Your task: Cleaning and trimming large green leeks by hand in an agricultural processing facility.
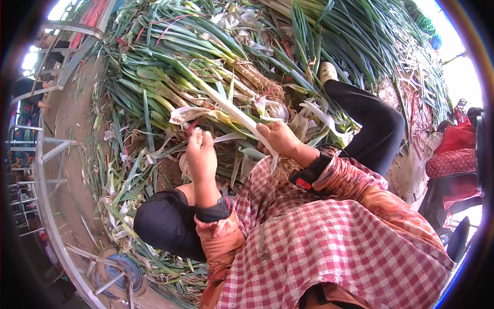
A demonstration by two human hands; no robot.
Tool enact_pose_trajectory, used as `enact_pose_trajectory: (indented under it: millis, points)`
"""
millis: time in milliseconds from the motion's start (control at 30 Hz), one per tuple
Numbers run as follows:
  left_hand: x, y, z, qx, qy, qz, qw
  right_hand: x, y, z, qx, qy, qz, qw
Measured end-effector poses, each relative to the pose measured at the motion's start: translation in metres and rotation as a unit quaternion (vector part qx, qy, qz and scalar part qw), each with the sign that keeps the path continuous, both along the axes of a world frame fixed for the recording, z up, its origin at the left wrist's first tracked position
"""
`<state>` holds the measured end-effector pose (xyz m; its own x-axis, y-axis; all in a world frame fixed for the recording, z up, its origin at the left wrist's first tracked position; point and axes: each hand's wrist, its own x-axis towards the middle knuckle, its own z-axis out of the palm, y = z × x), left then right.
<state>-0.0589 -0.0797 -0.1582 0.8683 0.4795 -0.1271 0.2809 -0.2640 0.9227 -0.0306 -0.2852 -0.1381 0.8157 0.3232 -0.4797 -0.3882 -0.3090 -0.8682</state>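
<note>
My right hand (282,137) is wrapped round the white lower stalk of a long green onion (234,112), close to its root end. The stalk slants up and left, its green leaves lying over a heap of other green onions (170,85). Left of the stalk, my left hand (201,157) is raised with fingers curled together; what they pinch, if anything, I cannot make out. A pale, dry outer leaf (189,114) and a small red strip show just beyond its fingertips. Loose peelings (321,116) lie beyond my right hand.
A larger pile of green onions (360,38) lies at the far right. Trimmed leaves (121,206) cover the ground at left. Along the left edge runs a metal frame (42,180) with a blue wheel (119,273). A red-seated vehicle (453,165) stands at right.
</note>
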Motion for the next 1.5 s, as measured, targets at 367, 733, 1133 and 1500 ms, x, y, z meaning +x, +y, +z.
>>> enact_pose_trajectory:
  millis: [367,733,1133,1500]
  points:
    - [0.038,-0.046,-0.025,-0.121,0.064,0.015,0.990,0.003,-0.012,-0.015,0.071,0.130,-0.092,0.985]
    - [0.042,-0.067,-0.028,-0.508,0.129,0.026,0.851,-0.007,-0.014,-0.011,0.187,0.200,-0.061,0.960]
    - [0.040,-0.066,-0.029,-0.586,0.025,0.066,0.807,-0.010,-0.022,-0.057,-0.074,-0.025,0.135,0.988]
    - [0.042,-0.068,-0.043,-0.515,0.104,0.003,0.851,0.004,-0.022,0.009,0.115,0.174,-0.029,0.978]
